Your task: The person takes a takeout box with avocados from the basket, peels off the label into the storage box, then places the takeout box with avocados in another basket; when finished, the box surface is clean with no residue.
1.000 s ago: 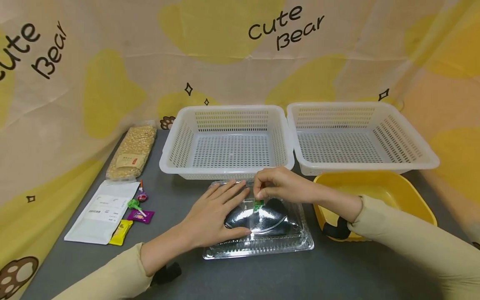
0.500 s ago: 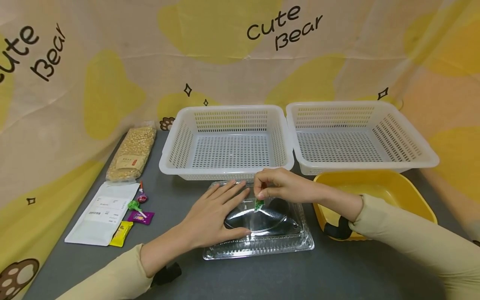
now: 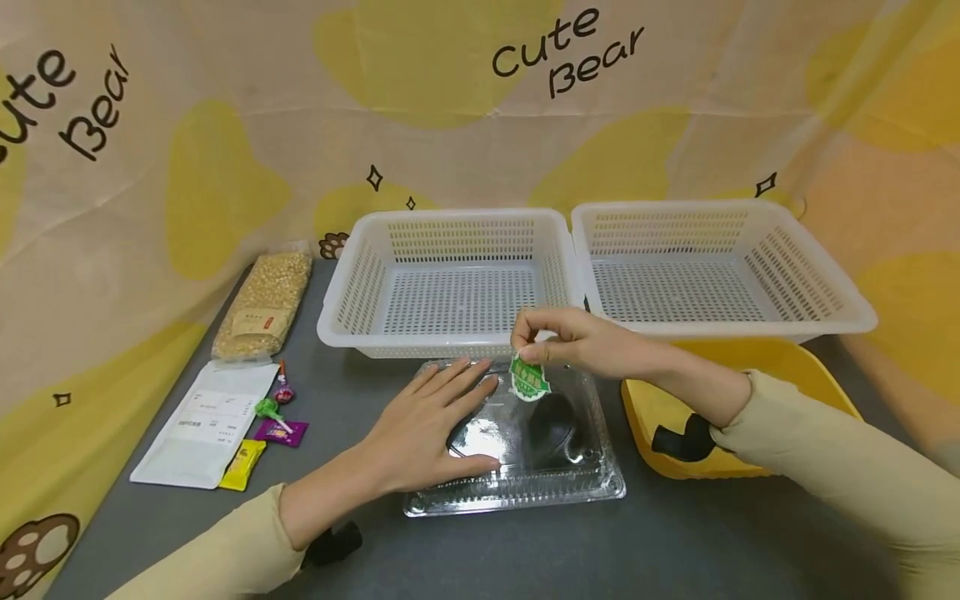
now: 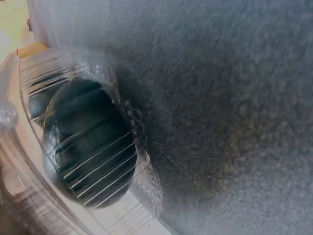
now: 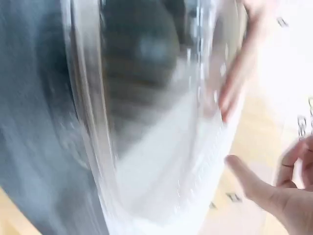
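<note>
A clear plastic lidded box [image 3: 600, 450] lies on the grey table, its lid down and reflecting light. My left hand [image 3: 416, 437] rests palm down on the left part of this lid, fingers spread. Above the lid's far side, my right hand [image 3: 577, 337] pinches a green and white sticker [image 3: 529, 380] between thumb and fingertips, and the sticker hangs down over the box. Dark rounded shapes show through the box wall [image 4: 88, 142] in the left wrist view. In the right wrist view, the right thumb [image 5: 252, 181] shows beside the blurred box, without the sticker.
Two white baskets [image 3: 450, 341] [image 3: 735, 328] stand behind the box, with a yellow basin [image 3: 750, 467] to its right. At left lie a bag of grain [image 3: 266, 292], a white pouch [image 3: 202, 425], lollipops [image 3: 267, 408], a purple packet [image 3: 282, 432] and a yellow packet [image 3: 242, 465].
My right hand has lifted the green sticker off the lid, moving up and slightly right, and the sticker's face now shows. My left hand has stayed on the lid.
</note>
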The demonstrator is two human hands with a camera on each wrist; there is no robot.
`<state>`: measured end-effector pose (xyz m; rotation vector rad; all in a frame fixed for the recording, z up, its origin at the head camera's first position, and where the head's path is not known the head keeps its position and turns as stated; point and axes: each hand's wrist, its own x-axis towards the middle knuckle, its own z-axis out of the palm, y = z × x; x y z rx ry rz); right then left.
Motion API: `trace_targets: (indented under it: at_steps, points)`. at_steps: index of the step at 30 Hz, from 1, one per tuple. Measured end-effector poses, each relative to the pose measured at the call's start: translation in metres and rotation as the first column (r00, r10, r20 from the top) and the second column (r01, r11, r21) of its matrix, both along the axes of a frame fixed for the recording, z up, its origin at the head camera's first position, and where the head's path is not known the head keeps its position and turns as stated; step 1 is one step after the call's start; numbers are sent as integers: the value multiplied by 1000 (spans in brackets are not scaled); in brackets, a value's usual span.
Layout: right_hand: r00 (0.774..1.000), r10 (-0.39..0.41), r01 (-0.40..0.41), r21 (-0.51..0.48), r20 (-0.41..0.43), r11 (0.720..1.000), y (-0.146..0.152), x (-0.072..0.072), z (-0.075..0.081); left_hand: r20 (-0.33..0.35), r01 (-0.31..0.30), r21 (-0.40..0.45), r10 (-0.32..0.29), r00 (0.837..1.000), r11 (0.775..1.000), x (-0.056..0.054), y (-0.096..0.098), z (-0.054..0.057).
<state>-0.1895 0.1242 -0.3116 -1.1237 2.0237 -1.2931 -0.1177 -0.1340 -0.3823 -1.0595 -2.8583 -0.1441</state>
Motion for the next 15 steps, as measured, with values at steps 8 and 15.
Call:
trace_targets:
  at_steps: [8,15]
  points:
    - [996,24,-5,224,-83,975,29,3,12,22,-1,11,0,1000,1000,-3,4,2]
    - [987,38,17,337,-157,941,97,-5,21,-6,2,-1,-2,1000,1000,0,2,1]
